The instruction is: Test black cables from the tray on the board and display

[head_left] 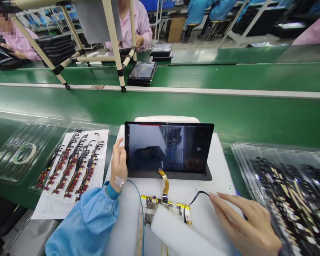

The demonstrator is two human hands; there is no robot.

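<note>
My left hand (pixel 118 165) grips the left edge of a black-framed tablet display (pixel 168 147), which stands tilted on a dark base. An orange flexible ribbon cable (pixel 164 181) runs from the display down to a circuit board with yellow-taped parts (pixel 165 208). A white foam roll (pixel 181 231) lies across the board's lower edge and hides part of it. My right hand (pixel 242 224) lies flat to the right, its fingers apart, with a fingertip at the end of a thin dark cable (pixel 198 197). A blue wire (pixel 142 209) trails from my left wrist.
A white work mat (pixel 202 186) lies under the display. To the left, cable assemblies rest on a printed paper sheet (pixel 53 199), beside a clear tray with a tape roll (pixel 22 153). A clear tray of cables (pixel 288 192) stands right. Green conveyor belts and seated co-workers lie beyond.
</note>
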